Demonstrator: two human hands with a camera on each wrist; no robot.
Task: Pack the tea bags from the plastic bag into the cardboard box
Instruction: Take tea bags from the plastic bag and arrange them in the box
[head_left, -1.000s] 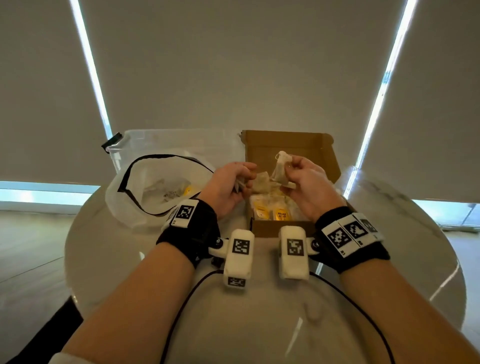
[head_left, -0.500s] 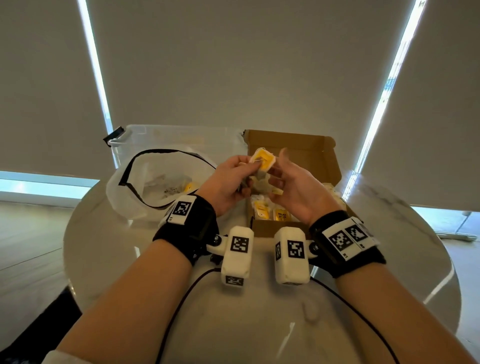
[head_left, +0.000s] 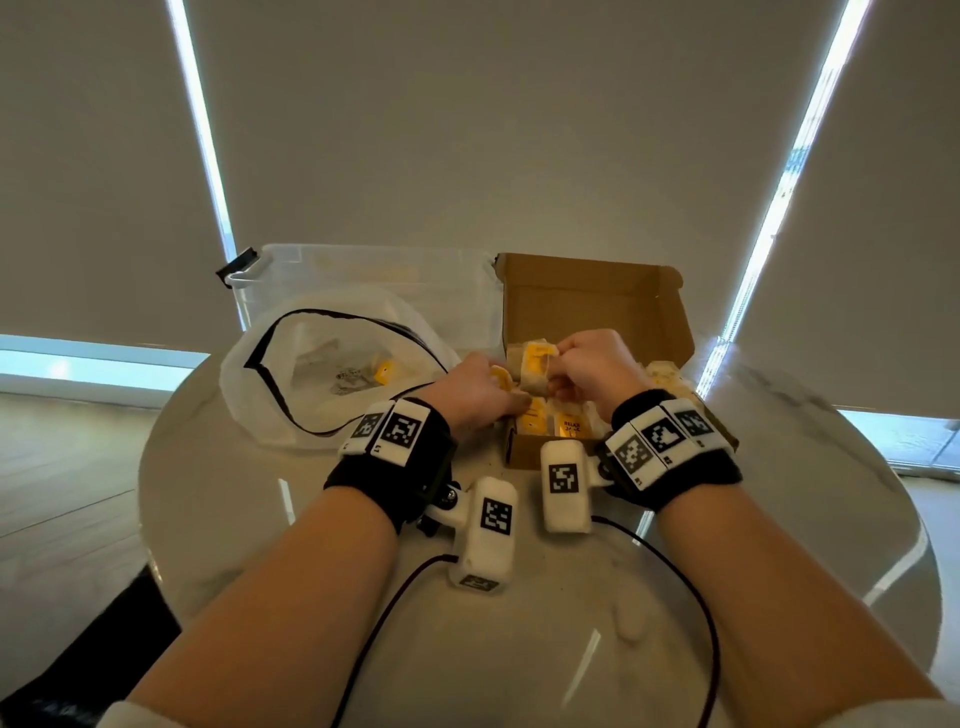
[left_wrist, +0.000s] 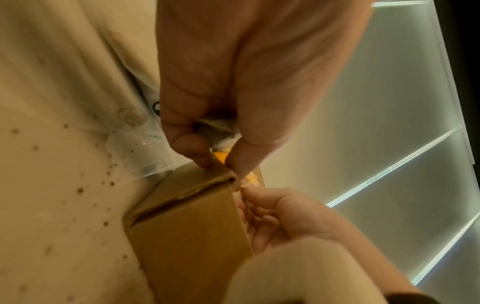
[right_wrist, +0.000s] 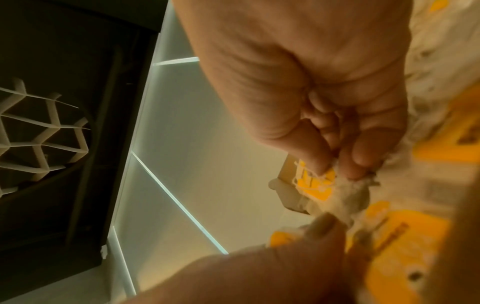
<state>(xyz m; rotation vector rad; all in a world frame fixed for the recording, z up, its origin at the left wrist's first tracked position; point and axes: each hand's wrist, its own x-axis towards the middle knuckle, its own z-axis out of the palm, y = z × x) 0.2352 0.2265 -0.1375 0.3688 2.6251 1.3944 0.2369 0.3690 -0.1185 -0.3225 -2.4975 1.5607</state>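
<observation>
An open cardboard box (head_left: 587, 296) stands on the round table, lid up, with several yellow-tagged tea bags (head_left: 569, 427) lying inside. My right hand (head_left: 557, 372) pinches a tea bag (head_left: 535, 364) over the box's left part; in the right wrist view its fingers (right_wrist: 363, 158) squeeze the pouch (right_wrist: 345, 191). At the box's left wall, my left hand (head_left: 514, 397) pinches another tea bag (head_left: 500, 376). In the left wrist view that bag (left_wrist: 221, 131) sits between thumb and finger above the box corner (left_wrist: 187, 226). The plastic bag (head_left: 270, 395) lies open to the left with tea bags (head_left: 358, 371) in it.
A clear plastic tub (head_left: 363, 275) stands behind the plastic bag. Window blinds close off the far side. The table (head_left: 260, 519) has bare surface in front of the box, crossed by the wrist cameras' cables (head_left: 691, 597). Dark crumbs (left_wrist: 80, 190) dot the tabletop near the box.
Both hands have come down from above the box to its left part. The yellow-tagged bag held up between them half a second ago is now lower, in my right hand.
</observation>
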